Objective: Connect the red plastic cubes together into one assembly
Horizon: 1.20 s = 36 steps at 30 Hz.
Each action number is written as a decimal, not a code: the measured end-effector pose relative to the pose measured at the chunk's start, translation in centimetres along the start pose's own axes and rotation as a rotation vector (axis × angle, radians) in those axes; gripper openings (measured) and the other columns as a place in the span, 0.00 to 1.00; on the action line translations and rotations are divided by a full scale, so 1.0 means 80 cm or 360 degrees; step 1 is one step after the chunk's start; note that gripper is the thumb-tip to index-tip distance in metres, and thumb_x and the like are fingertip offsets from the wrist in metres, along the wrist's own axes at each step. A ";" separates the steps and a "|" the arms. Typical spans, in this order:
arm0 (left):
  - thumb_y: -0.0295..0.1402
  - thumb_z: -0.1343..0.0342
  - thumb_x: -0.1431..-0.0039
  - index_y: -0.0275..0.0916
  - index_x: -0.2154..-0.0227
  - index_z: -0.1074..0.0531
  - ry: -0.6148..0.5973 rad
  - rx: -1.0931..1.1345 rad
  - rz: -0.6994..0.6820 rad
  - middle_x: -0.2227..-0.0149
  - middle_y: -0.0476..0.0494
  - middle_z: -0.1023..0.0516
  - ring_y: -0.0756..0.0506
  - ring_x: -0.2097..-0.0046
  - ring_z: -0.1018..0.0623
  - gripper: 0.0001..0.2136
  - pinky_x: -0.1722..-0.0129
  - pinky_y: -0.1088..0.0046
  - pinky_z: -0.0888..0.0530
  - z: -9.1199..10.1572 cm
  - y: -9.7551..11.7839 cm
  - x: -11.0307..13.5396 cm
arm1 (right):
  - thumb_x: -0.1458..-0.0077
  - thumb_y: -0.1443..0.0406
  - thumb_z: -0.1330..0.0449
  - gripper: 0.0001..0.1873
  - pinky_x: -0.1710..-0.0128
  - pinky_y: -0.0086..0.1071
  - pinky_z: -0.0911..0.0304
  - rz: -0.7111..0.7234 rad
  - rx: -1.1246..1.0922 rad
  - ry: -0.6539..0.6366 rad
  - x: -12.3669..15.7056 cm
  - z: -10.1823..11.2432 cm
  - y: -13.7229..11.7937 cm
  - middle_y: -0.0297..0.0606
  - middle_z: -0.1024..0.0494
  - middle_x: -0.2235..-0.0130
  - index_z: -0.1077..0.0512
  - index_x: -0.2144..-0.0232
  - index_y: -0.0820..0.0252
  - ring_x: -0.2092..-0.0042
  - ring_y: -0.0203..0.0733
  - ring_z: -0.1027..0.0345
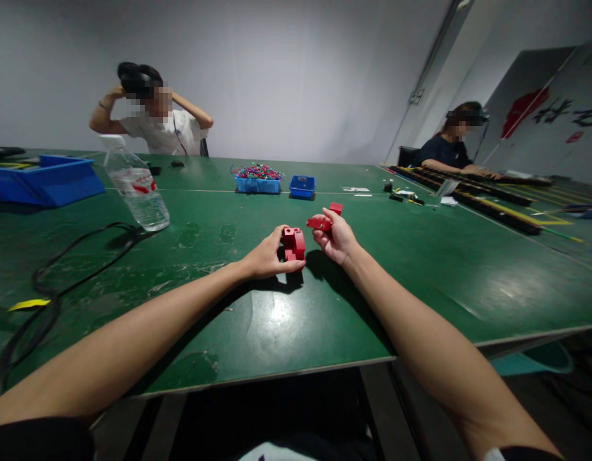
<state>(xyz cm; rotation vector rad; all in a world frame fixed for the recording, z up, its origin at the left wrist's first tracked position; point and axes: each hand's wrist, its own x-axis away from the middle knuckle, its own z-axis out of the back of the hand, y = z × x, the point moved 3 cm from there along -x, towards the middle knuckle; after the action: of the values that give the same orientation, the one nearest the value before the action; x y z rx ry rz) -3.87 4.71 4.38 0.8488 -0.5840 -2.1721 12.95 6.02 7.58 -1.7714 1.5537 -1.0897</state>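
Just above the green table (324, 320), near its middle, my left hand (267, 256) grips a red block-like part (294, 246) with a curved recess and a small hole, thumb below and fingers above. To its right, my right hand (338, 238) is closed around a smaller red piece (320, 223), which sticks out from the fingertips toward the left. A red square end (336, 208) shows above the same hand; whether it belongs to that piece I cannot tell. A small gap separates the two red parts.
A tilted water bottle (139, 189) and a black cable (56, 262) are on the left, near a large blue bin (46, 182). Farther back are a blue tray of colourful small pieces (258, 184) and a small blue tray (303, 187). Two people sit across the table.
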 end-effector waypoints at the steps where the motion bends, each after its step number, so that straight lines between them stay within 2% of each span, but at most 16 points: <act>1: 0.50 0.38 0.53 0.36 0.45 0.45 -0.0002 0.0001 0.0000 0.50 0.36 0.29 0.40 0.52 0.26 0.37 0.50 0.62 0.29 0.000 0.000 0.000 | 0.38 0.61 0.50 0.16 0.88 0.19 0.47 0.0008 -0.0003 0.0009 0.000 0.000 0.001 0.34 0.27 0.81 0.34 0.75 0.62 0.85 0.28 0.41; 3: 0.50 0.38 0.53 0.36 0.45 0.44 -0.0003 0.0004 0.0000 0.50 0.36 0.29 0.40 0.52 0.26 0.37 0.50 0.62 0.29 0.000 0.000 0.000 | 0.39 0.64 0.47 0.13 0.84 0.20 0.39 0.0043 -0.0013 0.0041 0.000 0.000 0.002 0.35 0.26 0.80 0.33 0.75 0.63 0.81 0.30 0.34; 6: 0.50 0.38 0.54 0.36 0.45 0.44 -0.0001 0.0013 0.0007 0.50 0.36 0.29 0.40 0.52 0.26 0.37 0.51 0.62 0.29 -0.001 0.000 0.000 | 0.45 0.73 0.44 0.07 0.74 0.21 0.29 0.0117 -0.0021 0.0023 -0.002 0.002 0.005 0.35 0.24 0.78 0.31 0.75 0.63 0.73 0.33 0.26; 9: 0.50 0.38 0.54 0.37 0.45 0.44 -0.0009 0.0017 0.0024 0.51 0.37 0.28 0.40 0.53 0.25 0.37 0.51 0.62 0.29 -0.001 0.000 0.000 | 0.51 0.79 0.42 0.09 0.66 0.21 0.26 0.0197 0.0025 -0.0078 -0.005 0.003 0.009 0.36 0.22 0.75 0.30 0.74 0.63 0.68 0.34 0.24; 13: 0.50 0.39 0.53 0.37 0.45 0.44 -0.0016 0.0014 0.0023 0.51 0.37 0.29 0.39 0.52 0.26 0.37 0.50 0.61 0.29 0.000 0.002 0.000 | 0.54 0.79 0.38 0.09 0.63 0.22 0.26 0.0237 0.0070 -0.0174 -0.008 0.004 0.013 0.37 0.21 0.72 0.30 0.73 0.64 0.66 0.34 0.23; 17: 0.50 0.39 0.53 0.36 0.45 0.45 -0.0025 0.0016 0.0034 0.50 0.36 0.29 0.40 0.52 0.26 0.37 0.50 0.61 0.30 0.000 0.003 0.000 | 0.52 0.77 0.36 0.08 0.64 0.20 0.27 0.0260 0.0068 -0.0188 -0.008 0.004 0.014 0.32 0.22 0.74 0.30 0.73 0.63 0.70 0.30 0.25; 26: 0.50 0.38 0.54 0.37 0.45 0.44 -0.0013 -0.0017 0.0050 0.50 0.37 0.29 0.40 0.53 0.26 0.36 0.50 0.61 0.29 -0.001 -0.001 -0.001 | 0.57 0.72 0.31 0.10 0.78 0.15 0.35 0.0216 0.0220 -0.0165 -0.003 0.002 0.009 0.27 0.26 0.79 0.30 0.74 0.62 0.78 0.25 0.32; 30: 0.51 0.39 0.54 0.36 0.45 0.44 -0.0006 -0.0015 0.0029 0.50 0.36 0.29 0.40 0.52 0.26 0.37 0.50 0.61 0.29 -0.002 -0.001 -0.001 | 0.55 0.74 0.34 0.08 0.78 0.15 0.35 0.0245 0.0257 -0.0145 -0.003 0.003 0.010 0.28 0.26 0.79 0.30 0.76 0.62 0.78 0.25 0.32; 36: 0.51 0.39 0.53 0.36 0.45 0.44 -0.0019 0.0003 0.0021 0.50 0.36 0.28 0.40 0.51 0.26 0.37 0.50 0.62 0.29 -0.002 0.000 -0.001 | 0.53 0.75 0.36 0.07 0.76 0.16 0.32 0.0242 0.0250 -0.0179 -0.005 0.004 0.013 0.31 0.22 0.76 0.29 0.72 0.63 0.76 0.27 0.29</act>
<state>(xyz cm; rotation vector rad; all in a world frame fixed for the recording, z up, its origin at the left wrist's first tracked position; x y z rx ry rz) -3.73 4.74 4.29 0.8309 -0.5963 -2.1663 12.63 6.15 6.49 -1.5565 1.4671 -0.9923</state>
